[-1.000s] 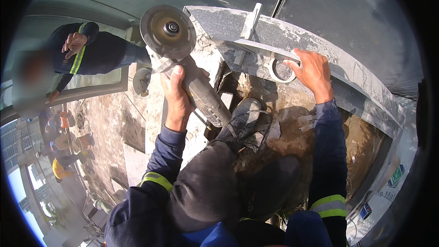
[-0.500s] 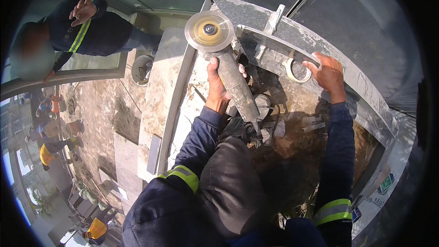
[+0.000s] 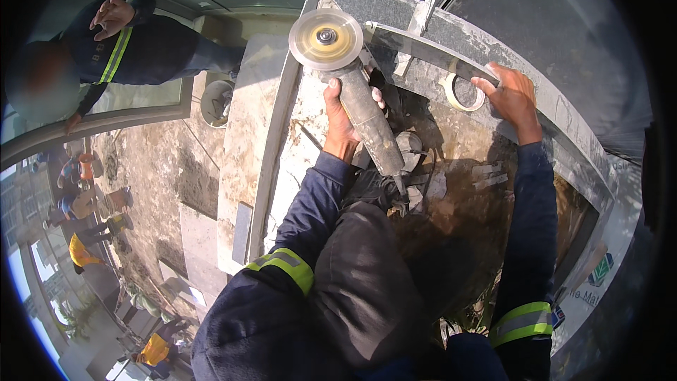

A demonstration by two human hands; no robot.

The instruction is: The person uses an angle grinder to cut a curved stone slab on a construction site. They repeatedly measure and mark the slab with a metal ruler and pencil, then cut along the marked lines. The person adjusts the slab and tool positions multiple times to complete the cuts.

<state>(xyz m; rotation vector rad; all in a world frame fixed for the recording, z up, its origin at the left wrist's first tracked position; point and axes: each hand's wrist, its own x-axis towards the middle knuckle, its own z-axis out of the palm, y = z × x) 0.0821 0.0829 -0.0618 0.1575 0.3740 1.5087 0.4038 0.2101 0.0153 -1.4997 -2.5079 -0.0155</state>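
Note:
My left hand [image 3: 341, 121] is wrapped around the body of a dusty grey angle grinder [image 3: 372, 127]. The grinder's round cutting disc [image 3: 326, 39] faces up at the far end; I cannot tell whether it spins. On the right, my right hand [image 3: 516, 101] grips the near end of a thin grey stone strip [image 3: 423, 48], fingers over its edge. Beside those fingers is a cream tape roll [image 3: 467, 104]; whether it hangs on the strip is unclear. A short pale bar [image 3: 422, 15] lies across the ledge behind the strip.
A stone-faced curb [image 3: 486, 41] curves around a dirt pit [image 3: 458, 169] holding rubble and the grinder's cord. At far left stands a person [image 3: 141, 49] in dark workwear, near a bucket [image 3: 217, 102]. Several other people are farther off at left. A glass panel [image 3: 557, 21] rises behind the curb.
The view has shifted slightly. Both hands keep their holds on the grinder and the stone strip, with little other visible movement.

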